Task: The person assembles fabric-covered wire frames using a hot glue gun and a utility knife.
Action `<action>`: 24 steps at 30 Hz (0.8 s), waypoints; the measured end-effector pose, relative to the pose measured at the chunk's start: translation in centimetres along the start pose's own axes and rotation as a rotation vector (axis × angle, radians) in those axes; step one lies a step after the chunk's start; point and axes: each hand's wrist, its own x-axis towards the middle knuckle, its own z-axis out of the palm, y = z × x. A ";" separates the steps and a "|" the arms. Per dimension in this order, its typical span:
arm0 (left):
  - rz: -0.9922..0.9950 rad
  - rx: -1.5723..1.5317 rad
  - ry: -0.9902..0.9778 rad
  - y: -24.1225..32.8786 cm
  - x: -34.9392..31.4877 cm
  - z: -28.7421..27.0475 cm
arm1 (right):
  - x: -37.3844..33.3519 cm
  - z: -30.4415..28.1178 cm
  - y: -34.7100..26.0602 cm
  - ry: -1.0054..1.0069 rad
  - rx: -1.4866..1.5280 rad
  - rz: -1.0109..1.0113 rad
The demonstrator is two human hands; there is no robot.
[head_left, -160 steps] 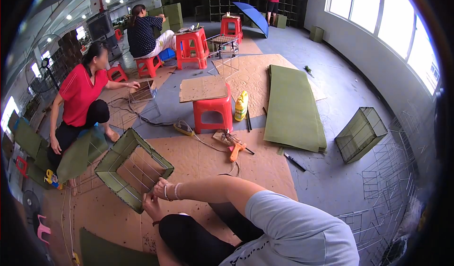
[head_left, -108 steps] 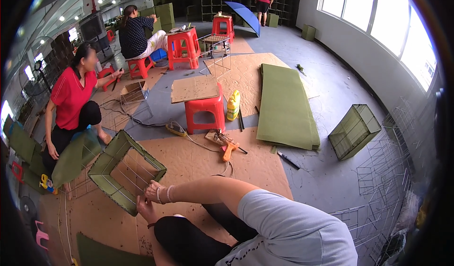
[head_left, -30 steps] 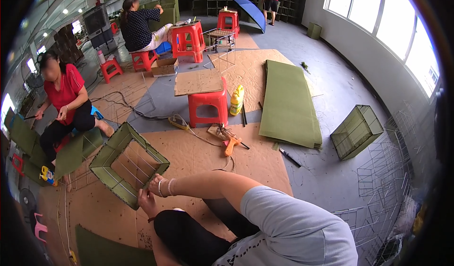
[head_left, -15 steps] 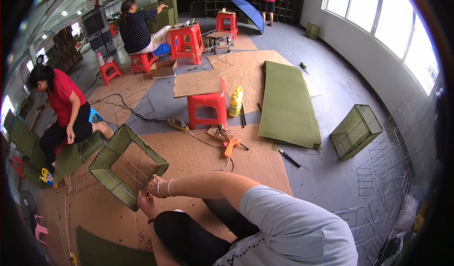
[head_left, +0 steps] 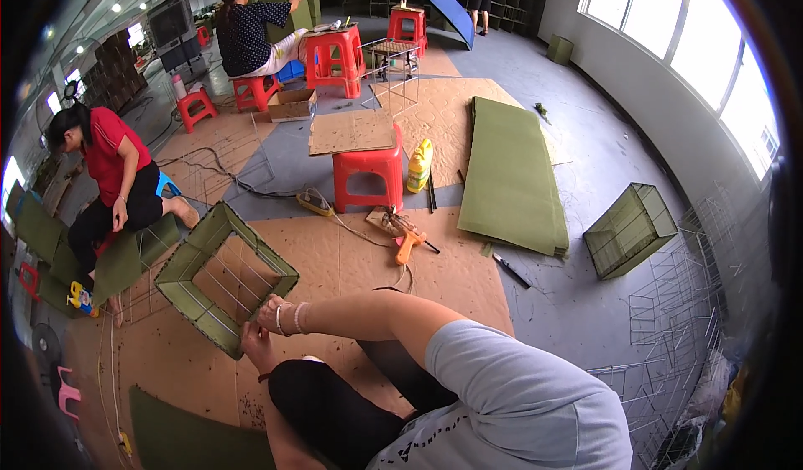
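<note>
green box point(head_left: 201, 250) — wires point(head_left: 238, 283) within

The grey floor point(head_left: 569, 319) carries brown cardboard sheets point(head_left: 351, 252), a slim black tool point(head_left: 512, 272) and a green-sided box point(head_left: 621, 244).

A workshop: a glue gun point(head_left: 408, 247) lies before the red stool point(head_left: 368, 161), green sheets point(head_left: 514, 177) and wire frames point(head_left: 673, 324) to its right.

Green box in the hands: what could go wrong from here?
Both hands hold the green box near one edge, so its far side might swing or tip. The orange glue gun lies nearby with its cord close to the right forearm, which could perhaps snag it.
</note>
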 end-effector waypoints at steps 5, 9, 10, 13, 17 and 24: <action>0.040 -0.046 0.076 -1.0 -0.3 -0.5 | 0.3 -1.1 -0.6 0.004 -0.013 -0.053; 0.132 0.006 0.154 -0.3 0.0 -0.3 | 0.0 -0.1 -0.5 0.077 -0.056 -0.045; 0.082 -0.018 0.129 0.1 0.0 -0.2 | 0.0 0.1 -0.4 0.040 -0.086 -0.059; 0.042 -0.026 0.099 0.2 -0.1 -0.1 | 0.2 0.5 0.0 -0.022 -0.108 -0.057; 0.035 0.026 0.071 0.0 -0.4 -0.7 | 0.5 0.7 -0.6 -0.005 -0.077 -0.036; 0.102 0.040 0.082 -1.1 -0.2 0.5 | 0.5 1.6 0.1 0.075 -0.121 -0.021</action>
